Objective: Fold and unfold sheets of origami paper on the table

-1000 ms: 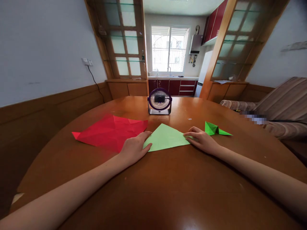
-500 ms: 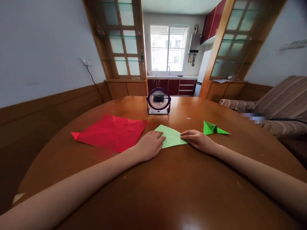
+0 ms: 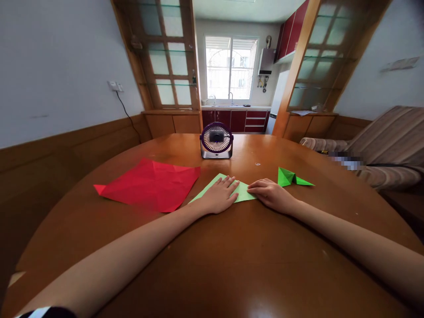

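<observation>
Pale paper (image 3: 244, 193): seemingly being creased; firm pressure is needed.
Left hand (image 3: 219, 195): spread flat.
Right hand (image 3: 270, 194): fingers bunched; pinch cannot be told.

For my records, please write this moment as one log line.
left hand: flat on pale green paper; right hand: at its right corner; red paper: further left

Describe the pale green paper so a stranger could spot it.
On the brown table, find the fan. Nearer than it, the pale green paper lies partly under the left hand, its right corner touched by the right hand. It is paler than the bright green folded piece and the red sheet.
</observation>
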Available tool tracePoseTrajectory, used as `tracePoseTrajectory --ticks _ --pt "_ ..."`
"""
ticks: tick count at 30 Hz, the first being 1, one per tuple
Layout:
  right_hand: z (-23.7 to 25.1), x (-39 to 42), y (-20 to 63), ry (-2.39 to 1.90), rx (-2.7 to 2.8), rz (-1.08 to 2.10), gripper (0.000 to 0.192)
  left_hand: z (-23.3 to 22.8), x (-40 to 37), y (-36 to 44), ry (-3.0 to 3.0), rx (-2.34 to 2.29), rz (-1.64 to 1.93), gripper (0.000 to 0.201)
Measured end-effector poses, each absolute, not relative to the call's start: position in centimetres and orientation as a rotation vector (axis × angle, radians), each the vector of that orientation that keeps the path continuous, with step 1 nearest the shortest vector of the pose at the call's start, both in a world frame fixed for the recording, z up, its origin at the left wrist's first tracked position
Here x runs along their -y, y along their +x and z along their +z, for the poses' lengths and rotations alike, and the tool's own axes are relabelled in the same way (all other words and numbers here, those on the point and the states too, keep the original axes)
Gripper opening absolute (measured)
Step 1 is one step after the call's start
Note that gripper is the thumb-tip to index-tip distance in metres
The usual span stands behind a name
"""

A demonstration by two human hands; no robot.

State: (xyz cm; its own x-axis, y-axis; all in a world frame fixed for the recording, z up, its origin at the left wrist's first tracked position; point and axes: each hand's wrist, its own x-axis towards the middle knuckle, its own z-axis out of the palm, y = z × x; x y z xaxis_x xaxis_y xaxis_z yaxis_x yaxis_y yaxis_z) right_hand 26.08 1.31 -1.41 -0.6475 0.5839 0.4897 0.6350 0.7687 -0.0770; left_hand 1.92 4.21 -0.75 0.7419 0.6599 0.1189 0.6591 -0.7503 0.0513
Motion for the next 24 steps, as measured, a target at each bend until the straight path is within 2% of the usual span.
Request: tracePoseTrajectory --ticks 9,17,24 --pt "-0.7 -1.1 25.7 -0.935 2.503 -0.161 0.026 -1.1 -6.0 1.0 2.756 -1.298 0.179 0.089" --pt "0.3 -2.9 24.2 -0.953 2.652 -0.093 0.028 -1.3 -5.8 1.0 2.776 -1.332 0.174 0.096" --pt "0.7 -4.8 22.4 -0.977 2.692 -0.152 0.024 -1.2 -5.7 1.0 2.786 -1.337 0.180 0.094"
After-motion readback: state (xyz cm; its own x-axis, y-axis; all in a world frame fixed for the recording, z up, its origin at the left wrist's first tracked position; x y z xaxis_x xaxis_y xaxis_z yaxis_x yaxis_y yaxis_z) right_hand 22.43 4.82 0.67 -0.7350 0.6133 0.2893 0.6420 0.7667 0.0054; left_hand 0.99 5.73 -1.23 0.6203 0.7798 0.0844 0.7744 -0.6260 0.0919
